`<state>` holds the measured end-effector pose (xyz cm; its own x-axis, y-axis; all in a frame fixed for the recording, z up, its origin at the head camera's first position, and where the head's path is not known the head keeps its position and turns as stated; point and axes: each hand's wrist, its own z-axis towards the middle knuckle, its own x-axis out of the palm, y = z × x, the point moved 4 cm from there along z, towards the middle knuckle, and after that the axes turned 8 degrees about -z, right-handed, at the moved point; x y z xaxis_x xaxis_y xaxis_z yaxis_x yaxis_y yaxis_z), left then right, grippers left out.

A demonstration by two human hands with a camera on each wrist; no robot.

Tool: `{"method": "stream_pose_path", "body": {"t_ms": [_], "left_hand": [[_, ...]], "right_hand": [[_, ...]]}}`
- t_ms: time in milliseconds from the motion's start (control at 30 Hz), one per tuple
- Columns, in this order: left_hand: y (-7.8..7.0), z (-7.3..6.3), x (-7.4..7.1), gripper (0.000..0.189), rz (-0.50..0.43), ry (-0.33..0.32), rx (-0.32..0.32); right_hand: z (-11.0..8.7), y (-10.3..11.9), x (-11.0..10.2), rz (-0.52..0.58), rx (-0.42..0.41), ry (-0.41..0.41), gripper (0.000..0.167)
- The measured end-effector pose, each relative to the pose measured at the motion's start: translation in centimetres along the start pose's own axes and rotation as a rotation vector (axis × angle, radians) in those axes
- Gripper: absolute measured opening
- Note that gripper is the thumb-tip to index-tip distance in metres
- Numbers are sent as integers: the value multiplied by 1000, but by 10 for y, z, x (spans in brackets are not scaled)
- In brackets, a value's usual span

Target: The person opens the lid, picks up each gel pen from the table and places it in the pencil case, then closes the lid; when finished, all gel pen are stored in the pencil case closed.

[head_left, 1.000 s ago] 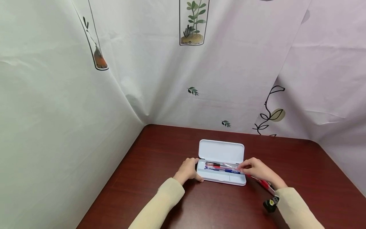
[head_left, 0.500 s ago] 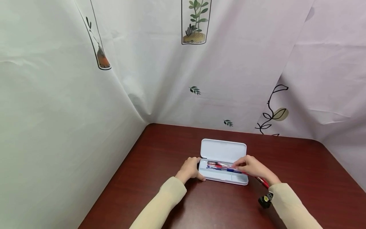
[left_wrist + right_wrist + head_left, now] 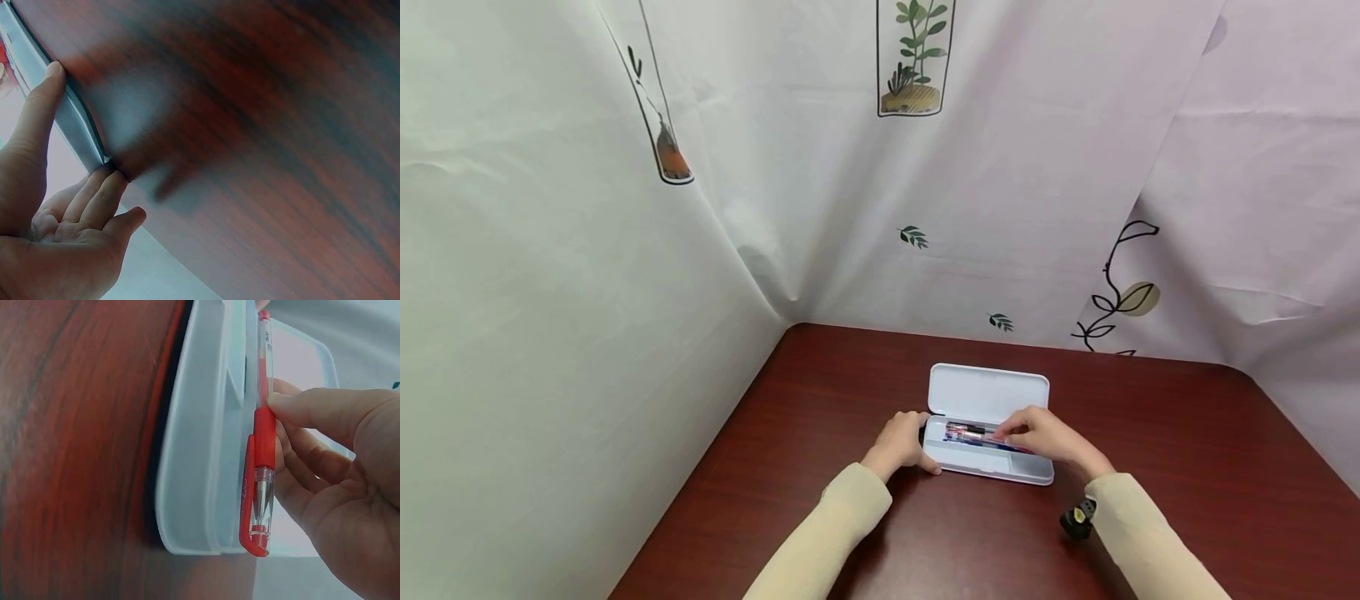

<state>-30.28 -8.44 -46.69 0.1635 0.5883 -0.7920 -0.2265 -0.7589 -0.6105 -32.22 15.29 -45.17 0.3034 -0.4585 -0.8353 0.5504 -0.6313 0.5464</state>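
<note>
- A dark reddish table (image 3: 842, 375) spread beneath.
- The red pen (image 3: 265, 431) sat pinched in the right hand (image 3: 1045, 435), over the open pencil case (image 3: 966, 457).
- The left hand (image 3: 898, 442) gripped the case's end.
- Stowing the pen seemed underway; the next move called for lowering, then release.

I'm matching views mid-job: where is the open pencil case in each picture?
Head: the pencil case is in the lower half, right of centre.
Left wrist: only part of the pencil case shows, slanting along the upper left.
Right wrist: the pencil case runs down the middle from the top edge.
Shared landmark: the reddish-brown tabletop.
</note>
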Motion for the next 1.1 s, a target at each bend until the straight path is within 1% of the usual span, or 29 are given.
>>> {"method": "stream_pose_path", "body": {"t_ms": [233, 400, 533, 800, 933, 1100], "left_hand": [[-6, 0, -1, 66, -15, -7, 8], [-6, -2, 3, 66, -40, -2, 9], [-5, -3, 4, 68, -31, -8, 17], [-3, -7, 1, 71, -27, -14, 8], [-3, -7, 2, 72, -32, -13, 6], [-4, -4, 1, 74, -28, -18, 9]], "right_hand": [[2, 3, 2, -23, -28, -38, 17], [-4, 2, -1, -26, 15, -100, 16], [-10, 4, -7, -14, 54, -139, 16], [-18, 3, -15, -5, 118, -156, 18], [-24, 1, -18, -6, 134, -174, 20], [-31, -5, -25, -33, 147, -202, 22]]}}
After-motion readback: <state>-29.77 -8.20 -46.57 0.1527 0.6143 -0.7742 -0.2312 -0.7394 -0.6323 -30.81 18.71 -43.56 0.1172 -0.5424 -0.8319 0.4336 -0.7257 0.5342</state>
